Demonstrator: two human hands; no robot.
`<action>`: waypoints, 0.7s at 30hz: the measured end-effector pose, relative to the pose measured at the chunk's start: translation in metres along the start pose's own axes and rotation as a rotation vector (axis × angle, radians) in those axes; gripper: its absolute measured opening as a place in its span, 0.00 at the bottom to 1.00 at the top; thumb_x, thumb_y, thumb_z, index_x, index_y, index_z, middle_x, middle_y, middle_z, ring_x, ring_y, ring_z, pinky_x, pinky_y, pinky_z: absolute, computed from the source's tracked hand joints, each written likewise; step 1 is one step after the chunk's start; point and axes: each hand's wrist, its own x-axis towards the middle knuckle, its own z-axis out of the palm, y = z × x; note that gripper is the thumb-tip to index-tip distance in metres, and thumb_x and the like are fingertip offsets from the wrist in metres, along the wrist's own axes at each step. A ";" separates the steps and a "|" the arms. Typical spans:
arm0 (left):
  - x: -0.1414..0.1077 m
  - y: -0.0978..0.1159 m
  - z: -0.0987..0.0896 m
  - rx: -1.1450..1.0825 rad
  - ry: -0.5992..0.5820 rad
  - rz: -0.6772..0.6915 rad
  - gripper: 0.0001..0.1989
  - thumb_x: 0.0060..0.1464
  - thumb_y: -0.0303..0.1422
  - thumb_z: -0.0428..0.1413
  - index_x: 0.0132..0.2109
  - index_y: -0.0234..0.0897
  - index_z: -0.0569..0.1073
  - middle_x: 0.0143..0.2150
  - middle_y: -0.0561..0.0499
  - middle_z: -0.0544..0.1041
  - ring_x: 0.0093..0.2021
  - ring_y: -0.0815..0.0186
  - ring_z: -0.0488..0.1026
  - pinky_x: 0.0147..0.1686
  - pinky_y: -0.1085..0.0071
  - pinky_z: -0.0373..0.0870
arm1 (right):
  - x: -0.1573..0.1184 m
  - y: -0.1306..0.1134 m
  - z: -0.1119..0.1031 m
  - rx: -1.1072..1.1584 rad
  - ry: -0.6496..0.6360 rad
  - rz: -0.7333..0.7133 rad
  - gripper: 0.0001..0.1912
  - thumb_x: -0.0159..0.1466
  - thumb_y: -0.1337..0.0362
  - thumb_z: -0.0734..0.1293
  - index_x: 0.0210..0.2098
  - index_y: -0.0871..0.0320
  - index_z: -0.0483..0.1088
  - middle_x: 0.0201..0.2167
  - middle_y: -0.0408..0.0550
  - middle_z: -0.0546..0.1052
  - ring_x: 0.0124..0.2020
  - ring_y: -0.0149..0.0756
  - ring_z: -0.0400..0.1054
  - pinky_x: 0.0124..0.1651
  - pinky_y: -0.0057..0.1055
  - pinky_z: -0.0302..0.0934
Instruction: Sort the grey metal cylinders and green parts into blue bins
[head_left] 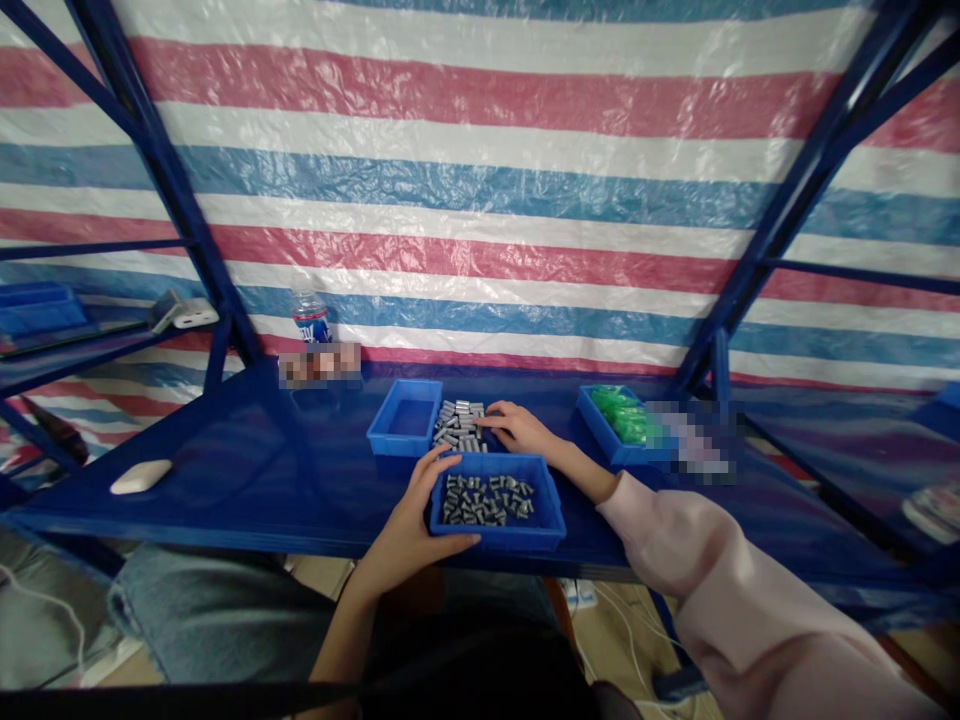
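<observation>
My left hand (412, 517) grips the left end of a blue plastic bin (499, 541) at the table's front edge, fingers over the far rim and thumb along the near side. Inside this bin lie many small metal bolt-like pieces (487, 500). Just behind it, short silvery metal cylinders (459, 424) are spread in a cluster on the table. My right hand (523, 430) rests at the right of that cluster, palm down. Its fingers are stretched out and the index fingertip touches the cylinders; nothing shows in its grasp.
Left of the cylinders sits an empty blue bin (406, 443). Another blue bin (619, 452) with green plastic bags (619, 415) stands right. A bottle (311, 318) is at the back left; a white object (141, 476) lies on the blue table (255, 470). Blue metal posts (180, 215) flank the table.
</observation>
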 end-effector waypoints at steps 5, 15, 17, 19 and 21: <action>-0.001 0.000 0.000 -0.007 0.001 0.001 0.38 0.47 0.40 0.66 0.63 0.48 0.60 0.69 0.44 0.50 0.69 0.47 0.50 0.66 0.47 0.51 | 0.000 0.001 0.000 0.093 0.074 0.066 0.12 0.62 0.69 0.67 0.44 0.55 0.77 0.41 0.51 0.74 0.43 0.38 0.69 0.49 0.36 0.64; -0.001 -0.002 0.000 -0.007 0.009 0.004 0.38 0.47 0.40 0.66 0.63 0.48 0.60 0.69 0.44 0.50 0.69 0.47 0.50 0.66 0.47 0.52 | 0.001 0.001 0.001 0.267 0.090 0.180 0.08 0.57 0.66 0.72 0.38 0.58 0.77 0.35 0.49 0.74 0.33 0.33 0.69 0.39 0.31 0.65; 0.000 -0.002 0.000 -0.002 0.003 0.001 0.38 0.47 0.40 0.66 0.63 0.48 0.60 0.70 0.45 0.49 0.69 0.48 0.50 0.66 0.48 0.51 | 0.001 0.002 0.002 0.287 0.094 0.184 0.09 0.57 0.64 0.73 0.37 0.59 0.78 0.35 0.48 0.74 0.33 0.33 0.69 0.39 0.31 0.65; -0.001 -0.002 0.000 -0.001 0.000 -0.004 0.38 0.47 0.40 0.66 0.63 0.49 0.60 0.70 0.45 0.49 0.69 0.49 0.50 0.66 0.49 0.51 | 0.001 0.002 0.003 0.305 0.104 0.189 0.09 0.55 0.63 0.74 0.36 0.59 0.78 0.34 0.48 0.75 0.32 0.32 0.68 0.38 0.31 0.65; -0.001 -0.002 0.000 0.000 0.002 -0.003 0.38 0.47 0.40 0.66 0.63 0.49 0.60 0.70 0.45 0.50 0.69 0.49 0.50 0.66 0.49 0.51 | 0.001 0.002 0.004 0.310 0.120 0.192 0.10 0.54 0.62 0.75 0.34 0.59 0.78 0.33 0.48 0.75 0.30 0.32 0.68 0.37 0.30 0.64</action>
